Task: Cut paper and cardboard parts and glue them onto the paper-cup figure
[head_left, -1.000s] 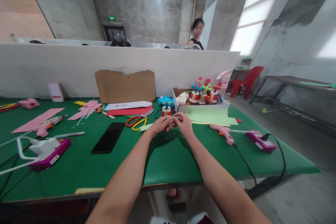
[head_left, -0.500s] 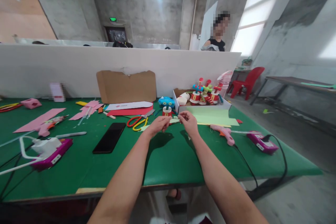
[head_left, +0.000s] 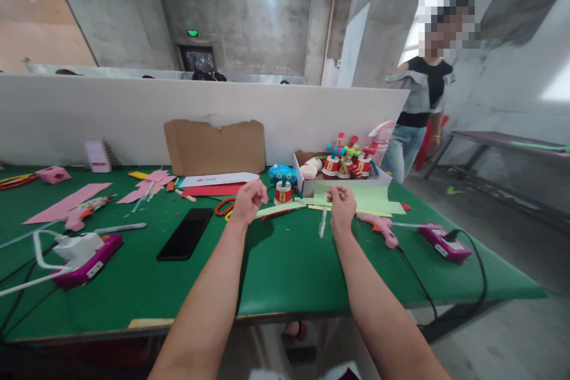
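My left hand (head_left: 250,202) is curled with its fingers pinched together, in front of the red-handled scissors (head_left: 224,206). My right hand (head_left: 342,206) is also closed in a pinch, beside the pale green paper sheets (head_left: 369,197). Whatever either hand holds is too small to make out. Between and behind them stands a toy figure (head_left: 283,192) with a blue head, green coiled arms and a red-and-white cup body. A narrow pale green strip (head_left: 280,209) lies in front of it. Left of my right wrist is a small clear piece (head_left: 323,222), perhaps plastic.
Several similar figures stand in a white box (head_left: 299,173) at the back. A pink glue gun (head_left: 380,227) and power strip (head_left: 445,241) lie right. On the left are a black phone (head_left: 185,234), pink paper (head_left: 71,203) and another power strip (head_left: 91,261). A person (head_left: 423,92) walks beyond the divider.
My hands have moved apart, the left one leftward and the right one rightward, uncovering the toy's body and the green strip. The person behind has moved right and closer.
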Available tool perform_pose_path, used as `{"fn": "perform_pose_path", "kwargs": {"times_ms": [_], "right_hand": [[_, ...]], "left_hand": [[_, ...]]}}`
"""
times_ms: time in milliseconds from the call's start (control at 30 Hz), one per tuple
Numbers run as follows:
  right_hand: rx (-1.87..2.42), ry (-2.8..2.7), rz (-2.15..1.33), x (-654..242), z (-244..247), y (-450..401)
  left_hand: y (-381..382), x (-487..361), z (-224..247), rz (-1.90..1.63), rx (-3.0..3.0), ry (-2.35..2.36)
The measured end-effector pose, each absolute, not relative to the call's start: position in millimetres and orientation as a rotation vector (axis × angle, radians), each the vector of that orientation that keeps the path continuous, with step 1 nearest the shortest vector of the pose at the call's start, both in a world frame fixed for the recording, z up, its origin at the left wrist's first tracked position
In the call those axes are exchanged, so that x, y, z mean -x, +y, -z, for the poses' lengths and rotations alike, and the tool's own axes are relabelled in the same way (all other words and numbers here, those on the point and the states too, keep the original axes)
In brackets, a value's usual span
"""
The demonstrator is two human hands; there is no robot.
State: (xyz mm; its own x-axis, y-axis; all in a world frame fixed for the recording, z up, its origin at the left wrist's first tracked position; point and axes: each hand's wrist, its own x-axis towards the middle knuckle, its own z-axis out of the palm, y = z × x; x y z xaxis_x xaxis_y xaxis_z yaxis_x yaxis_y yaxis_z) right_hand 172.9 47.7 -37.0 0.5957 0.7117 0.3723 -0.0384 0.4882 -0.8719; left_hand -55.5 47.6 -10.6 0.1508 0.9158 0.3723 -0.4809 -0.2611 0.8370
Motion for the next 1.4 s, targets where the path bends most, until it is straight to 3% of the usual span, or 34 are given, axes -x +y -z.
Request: {"fn": "perform_pose_path", "kwargs": {"times_ms": [233, 367, 533, 700, 833, 933, 1067, 1133, 1300, 1400], "right_hand": [[0.89, -1.465, -1.06, -130.2, 33.9, 25.7], [0.902, -1.611, -1.033, -127.4, 34.8, 19.2], [0.961, -1.593, -0.816, -132.6, 34.6, 26.3], [1.033, -1.056, -0.529, -164.9, 36.0, 45.0], [1.024, -0.716, -0.432, -191.8, 43.8, 58.3], [1.008, -0.677, -0.522, -194.6, 50.7, 64.3], [1.001, -0.656, -0.529, -187.4, 45.9, 62.2], [0.987, -0.657, -0.437, -184.8, 34.1, 58.2], [0.949, -0.778, -0.168, -181.9, -4.9, 60.1], [0.914, -0.803, -0.225, -181.5, -17.0, 68.5]], "left_hand": [[37.1, 21.2, 26.5, -0.742, -1.51, 0.545], [35.3, 14.0, 36.1, -0.498, -1.627, 0.675], [40.1, 16.4, 37.1, -0.705, -1.548, 0.85], [53.5, 22.2, 34.6, -1.124, -1.386, 0.937], [56.4, 22.8, 30.3, -1.268, -1.336, 0.939], [43.4, 8.0, 24.7, -1.142, -1.406, 0.899], [3.1, -34.3, 23.6, -0.566, -1.451, 0.803], [-20.8, -56.1, 27.7, -0.469, -1.426, 0.748], [-63.4, -78.6, 25.0, -0.551, -1.474, 0.735], [-71.1, -59.2, -4.5, -0.693, -1.413, 0.467]]}}
